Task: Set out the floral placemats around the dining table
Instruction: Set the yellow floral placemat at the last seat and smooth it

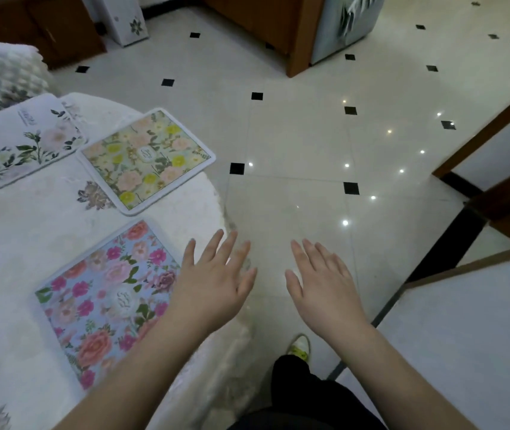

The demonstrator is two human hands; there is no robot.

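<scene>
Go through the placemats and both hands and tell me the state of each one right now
Blue placemat: flat on the tablecloth, near edge, left forearm over its corner.
Yellow placemat: flat, its far corner at the table's edge.
White placemat: flat, beside the yellow one.
Left hand: open, fingers spread, holding nothing.
Right hand: open, empty, over the floor.

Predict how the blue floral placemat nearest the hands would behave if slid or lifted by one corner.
The blue floral placemat lies thin and flat on the white tablecloth, so it is probably light. Its rounded corners and bound edge suggest a flexible mat that may droop when lifted. Pushed, it might drag the soft cloth rather than glide.
</scene>
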